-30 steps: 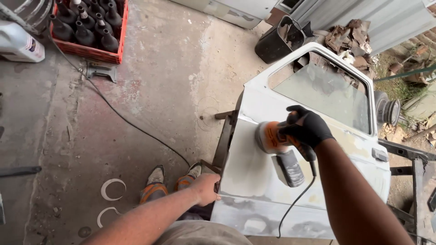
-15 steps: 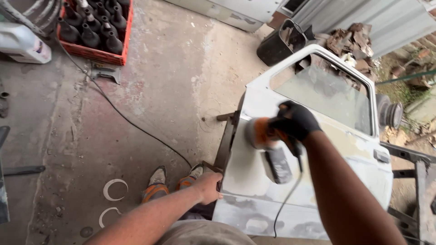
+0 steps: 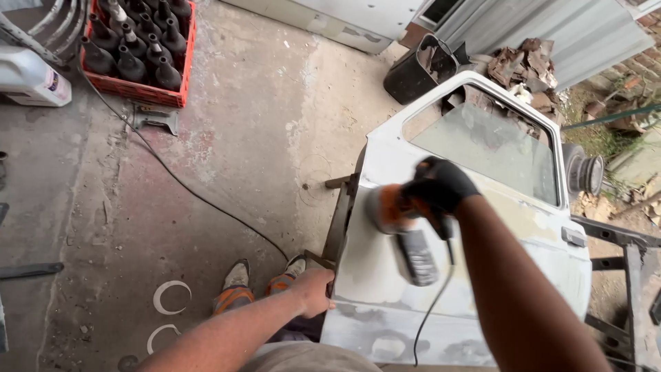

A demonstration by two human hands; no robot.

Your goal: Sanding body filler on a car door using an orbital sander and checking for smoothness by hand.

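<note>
A white car door [image 3: 385, 303] lies flat on a metal stand, with its window glass [image 3: 489, 148] toward the far end. My right hand [image 3: 441, 186], in a black glove, grips an orange and grey electric sander [image 3: 396, 224] whose pad rests on the door panel near its left edge. The sander is blurred from motion, and its black cord [image 3: 430, 317] hangs down over the panel. My bare left hand [image 3: 313, 289] holds the door's near left edge. My feet in worn shoes [image 3: 237, 275] stand just left of the door.
A red crate [image 3: 138, 89] of dark bottles stands at the far left beside a white jug [image 3: 31, 79]. A black cable [image 3: 186, 189] runs across the concrete floor. A black bin [image 3: 416, 69] and rubble [image 3: 527, 65] sit behind the door. Metal stand bars [image 3: 620, 234] jut out at right.
The sander and my right hand have slid left and slightly toward me across the door panel. My left hand has stayed on the door's edge.
</note>
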